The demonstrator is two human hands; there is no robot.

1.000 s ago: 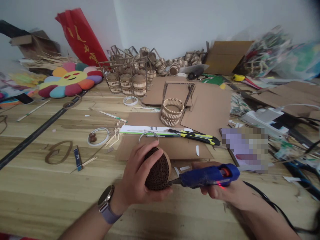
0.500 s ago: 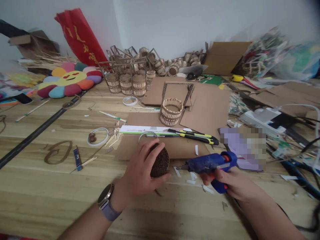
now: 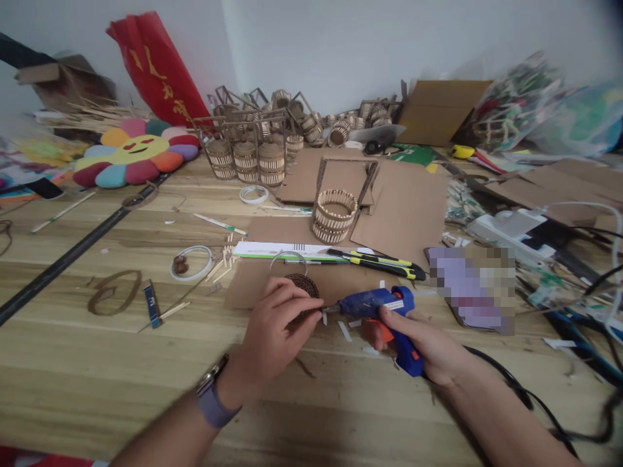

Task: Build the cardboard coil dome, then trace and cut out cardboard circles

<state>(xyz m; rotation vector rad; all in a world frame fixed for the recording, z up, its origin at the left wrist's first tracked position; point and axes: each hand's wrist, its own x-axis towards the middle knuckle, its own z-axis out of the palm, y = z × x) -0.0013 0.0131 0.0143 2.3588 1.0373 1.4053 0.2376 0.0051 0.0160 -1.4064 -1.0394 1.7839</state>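
Observation:
My left hand (image 3: 275, 327) is closed around a dark brown round coil of corrugated cardboard (image 3: 306, 283), with thumb and fingertips together at its right side. Much of the coil is hidden behind the fingers. In my right hand (image 3: 423, 340) is a blue hot glue gun (image 3: 370, 302) with an orange trigger. Its metal nozzle points left and meets the fingertips of my left hand at the coil's edge; whether it touches the cardboard I cannot tell. Just behind the coil stands a thin pale ring (image 3: 289, 258). Beyond it is a small slatted basket (image 3: 335, 217) with a tall handle.
A yellow-black utility knife (image 3: 387, 264) lies across a white strip (image 3: 272, 250) on cardboard. Right of it are a phone (image 3: 457, 285) and a power strip (image 3: 518, 233). Left lie a white tape ring (image 3: 210, 263) and short sticks (image 3: 224, 263). Finished lidded baskets (image 3: 246, 162) line the back.
The glue gun first drew back from the coil, then came left again to my left fingertips, its grip now turned downward. My left fingers have drawn together, and the coil has tipped and shows less.

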